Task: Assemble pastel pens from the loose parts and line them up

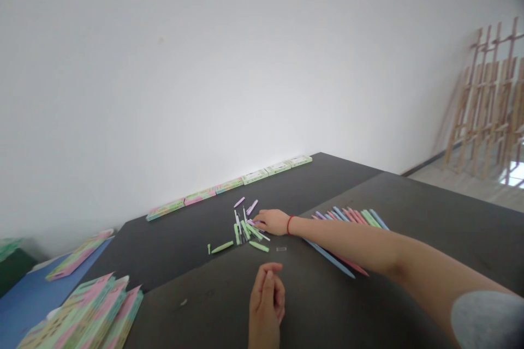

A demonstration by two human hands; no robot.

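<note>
My right hand (273, 222), with a red cord bracelet (290, 224) on its wrist, reaches into a loose heap of pastel green and lilac pen parts (245, 232) and touches the lilac pieces at the heap's right side. Whether it grips one, I cannot tell. My left hand (266, 297) rests nearer to me, its fingers curled together, with nothing showing in them. A small clear plastic piece (280, 249) lies between my hands. Pastel pens (347, 217) lie fanned out beyond my right forearm, and a long blue pen (329, 258) sticks out from under it.
The dark table (286, 191) meets a white wall at the far side, where a row of flat boxes (229, 185) stands. Stacked pink-and-green cartons (82, 311) lie on a blue surface (28, 300) at lower left. Wooden frames (483, 98) lean at the far right.
</note>
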